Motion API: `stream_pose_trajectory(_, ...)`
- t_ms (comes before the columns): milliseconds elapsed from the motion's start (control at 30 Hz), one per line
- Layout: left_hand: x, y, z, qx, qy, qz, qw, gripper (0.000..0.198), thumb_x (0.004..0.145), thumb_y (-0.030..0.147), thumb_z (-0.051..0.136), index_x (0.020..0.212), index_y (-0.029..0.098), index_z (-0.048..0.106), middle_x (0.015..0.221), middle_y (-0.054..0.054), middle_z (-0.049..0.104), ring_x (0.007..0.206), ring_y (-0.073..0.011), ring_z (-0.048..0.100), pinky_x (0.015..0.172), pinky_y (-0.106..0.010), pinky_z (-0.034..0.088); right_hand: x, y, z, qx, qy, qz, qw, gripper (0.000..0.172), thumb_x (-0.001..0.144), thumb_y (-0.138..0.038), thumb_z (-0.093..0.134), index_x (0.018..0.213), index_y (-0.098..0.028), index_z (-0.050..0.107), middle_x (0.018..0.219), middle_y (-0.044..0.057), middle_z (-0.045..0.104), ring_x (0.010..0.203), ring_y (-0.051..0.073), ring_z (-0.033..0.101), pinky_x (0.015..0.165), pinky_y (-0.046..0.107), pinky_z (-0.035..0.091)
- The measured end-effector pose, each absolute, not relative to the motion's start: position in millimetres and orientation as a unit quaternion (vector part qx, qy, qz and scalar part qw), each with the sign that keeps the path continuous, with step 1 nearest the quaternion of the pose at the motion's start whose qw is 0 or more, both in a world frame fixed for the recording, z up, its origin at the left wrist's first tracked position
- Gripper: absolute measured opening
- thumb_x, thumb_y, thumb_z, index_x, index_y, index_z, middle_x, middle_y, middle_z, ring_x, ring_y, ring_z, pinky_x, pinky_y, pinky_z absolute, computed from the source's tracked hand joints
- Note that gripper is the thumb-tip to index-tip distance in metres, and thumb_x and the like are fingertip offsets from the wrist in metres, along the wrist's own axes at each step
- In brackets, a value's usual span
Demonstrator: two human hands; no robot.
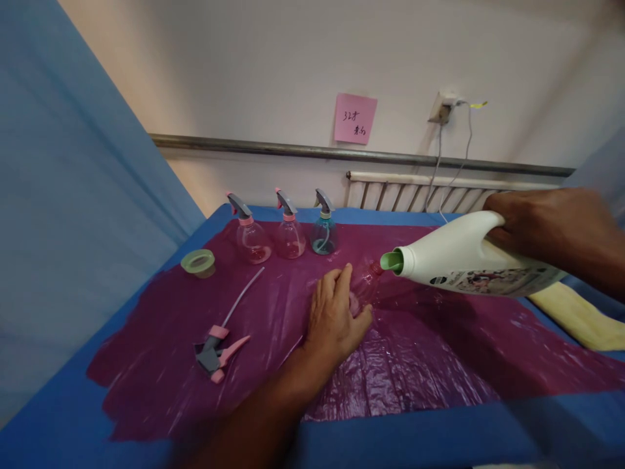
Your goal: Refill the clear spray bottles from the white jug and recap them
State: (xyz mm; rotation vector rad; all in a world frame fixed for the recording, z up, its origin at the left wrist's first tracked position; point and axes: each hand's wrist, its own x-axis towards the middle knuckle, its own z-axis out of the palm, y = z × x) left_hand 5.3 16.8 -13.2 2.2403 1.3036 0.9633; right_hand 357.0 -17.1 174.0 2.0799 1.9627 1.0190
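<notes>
My left hand grips a clear pink spray bottle without its spray head, tilted on the purple plastic sheet. In my right hand is a large white detergent jug, held by its handle and tipped to the left. Its green spout meets or nearly meets the bottle's neck; I cannot tell whether liquid is flowing. A loose grey and pink spray head with a thin tube lies to the left of my left hand.
Two pink spray bottles and a blue one stand at the back. A green cap sits at left. A yellow cloth lies at right. The purple sheet covers a blue table; behind are a wall pipe and plugged-in cables.
</notes>
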Motion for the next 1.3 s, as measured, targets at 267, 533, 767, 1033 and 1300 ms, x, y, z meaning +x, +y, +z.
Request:
stream_pose_trajectory(267, 4, 17, -14, 0.799, 0.458, 0.345, 0.182, 0.09, 0.089, 0.029, 0.083, 0.172, 0.024, 0.047, 0.155, -0.015, 0.057, 0.143, -0.0371, 0.058, 0.125, -0.058, 0.051, 347, -21, 187, 0.693, 0.64, 0.324, 0.072, 0.025, 0.088, -0.046, 0.045, 0.086, -0.028, 0.063, 0.084, 0.009, 0.075, 0.069, 0.027, 0.063, 0.056, 0.034, 0.025)
stream_pose_trajectory(533, 4, 16, -15, 0.8, 0.455, 0.348, 0.177, 0.09, 0.089, 0.027, 0.083, 0.171, 0.022, 0.048, 0.154, -0.015, 0.058, 0.141, -0.0365, 0.058, 0.125, -0.057, 0.051, 345, -24, 192, 0.702, 0.637, 0.306, 0.085, 0.023, 0.089, -0.046, 0.051, 0.088, -0.028, 0.066, 0.086, 0.009, 0.077, 0.07, 0.026, 0.063, 0.057, 0.035, 0.023)
stream_pose_trajectory(767, 4, 15, -14, 0.803, 0.454, 0.342, 0.176, 0.089, 0.09, 0.029, 0.082, 0.171, 0.023, 0.047, 0.155, -0.015, 0.058, 0.143, -0.0366, 0.057, 0.126, -0.057, 0.05, 337, -24, 195, 0.718, 0.623, 0.294, 0.098, 0.022, 0.09, -0.046, 0.053, 0.088, -0.029, 0.067, 0.084, 0.008, 0.077, 0.069, 0.028, 0.066, 0.055, 0.036, 0.025)
stream_pose_trajectory(1033, 4, 16, -15, 0.802, 0.452, 0.347, 0.18, 0.09, 0.089, 0.029, 0.082, 0.172, 0.026, 0.047, 0.155, -0.014, 0.058, 0.142, -0.0372, 0.058, 0.125, -0.059, 0.051, 337, -24, 198, 0.715, 0.621, 0.301, 0.11, 0.02, 0.091, -0.045, 0.054, 0.088, -0.029, 0.065, 0.085, 0.008, 0.078, 0.071, 0.028, 0.069, 0.054, 0.036, 0.027)
stream_pose_trajectory(1300, 5, 16, -15, 0.802, 0.457, 0.343, 0.174, 0.089, 0.089, 0.029, 0.083, 0.171, 0.021, 0.048, 0.154, -0.015, 0.059, 0.142, -0.0376, 0.058, 0.125, -0.058, 0.051, 334, -26, 200, 0.719, 0.615, 0.299, 0.124, 0.024, 0.091, -0.046, 0.05, 0.091, -0.029, 0.066, 0.09, 0.008, 0.079, 0.074, 0.029, 0.071, 0.054, 0.036, 0.03)
